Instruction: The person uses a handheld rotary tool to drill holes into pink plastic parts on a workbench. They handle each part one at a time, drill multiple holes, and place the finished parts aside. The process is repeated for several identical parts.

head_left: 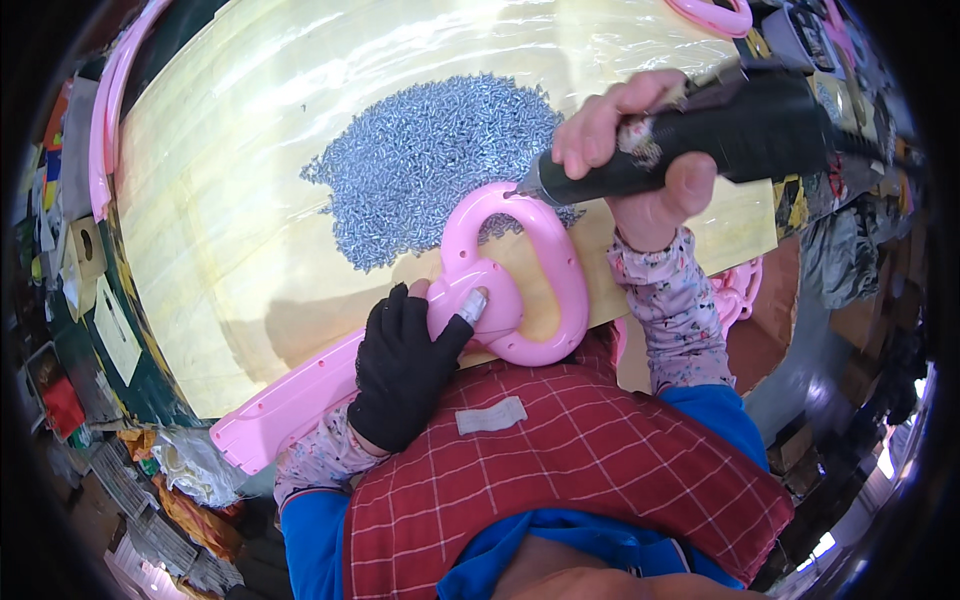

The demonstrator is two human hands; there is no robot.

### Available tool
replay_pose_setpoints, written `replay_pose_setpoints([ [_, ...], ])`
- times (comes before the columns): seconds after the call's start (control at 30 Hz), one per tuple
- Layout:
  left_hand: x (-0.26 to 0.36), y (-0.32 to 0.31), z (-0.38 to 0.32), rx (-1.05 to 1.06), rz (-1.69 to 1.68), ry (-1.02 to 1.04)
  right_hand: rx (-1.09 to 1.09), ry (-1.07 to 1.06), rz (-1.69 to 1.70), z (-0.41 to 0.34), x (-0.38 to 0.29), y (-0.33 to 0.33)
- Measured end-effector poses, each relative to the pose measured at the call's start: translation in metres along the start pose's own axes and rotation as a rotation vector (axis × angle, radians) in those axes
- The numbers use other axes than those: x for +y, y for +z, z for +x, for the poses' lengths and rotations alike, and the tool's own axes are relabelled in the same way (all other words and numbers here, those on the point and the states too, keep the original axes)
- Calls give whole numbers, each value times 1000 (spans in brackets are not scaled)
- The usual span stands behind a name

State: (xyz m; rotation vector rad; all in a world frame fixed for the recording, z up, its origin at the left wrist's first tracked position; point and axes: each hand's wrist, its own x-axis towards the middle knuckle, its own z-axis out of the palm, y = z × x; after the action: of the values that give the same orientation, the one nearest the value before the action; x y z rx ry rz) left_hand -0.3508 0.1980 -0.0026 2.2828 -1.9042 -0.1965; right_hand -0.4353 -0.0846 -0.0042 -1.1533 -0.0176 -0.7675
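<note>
A pink plastic part (555, 300) with a looped end and a long flat arm lies at the near edge of the table, with small holes along it. My left hand (409, 360), in a black fingerless glove with a wrapped thumb tip, grips it just below the loop. My right hand (645, 150), bare, is closed around a black electric screwdriver (720, 127), held aslant. The driver's tip meets the top of the loop at a hole. Behind the loop spreads a heap of small silvery screws (442, 157).
The table (210, 300) has a pale, glossy covering. Long pink plastic pieces (112, 112) stand at its left edge, and another pink loop (716, 15) lies at the far right. An open cardboard box (769, 322) with pink parts (739, 296) stands beside me at the right.
</note>
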Motion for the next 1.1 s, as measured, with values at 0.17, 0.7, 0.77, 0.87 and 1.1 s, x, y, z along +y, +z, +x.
replay_pose_setpoints([
  [0.17, -4, 0, -1, 9, -85, 0, -47, 77, -20, 11, 1, -7],
  [0.7, -3, 7, -2, 100, -68, 29, -105, -98, 137, -28, 7, 44],
  [0.77, -2, 8, -1, 117, -61, 27, -106, -22, 78, -28, -2, 52],
  [0.87, -2, 4, 0, 62, -118, 9, -250, 63, 31, -16, -4, 51],
  [1.1, -1, 6, -3, 91, -117, 12, 42, 33, 116, -30, 6, 50],
])
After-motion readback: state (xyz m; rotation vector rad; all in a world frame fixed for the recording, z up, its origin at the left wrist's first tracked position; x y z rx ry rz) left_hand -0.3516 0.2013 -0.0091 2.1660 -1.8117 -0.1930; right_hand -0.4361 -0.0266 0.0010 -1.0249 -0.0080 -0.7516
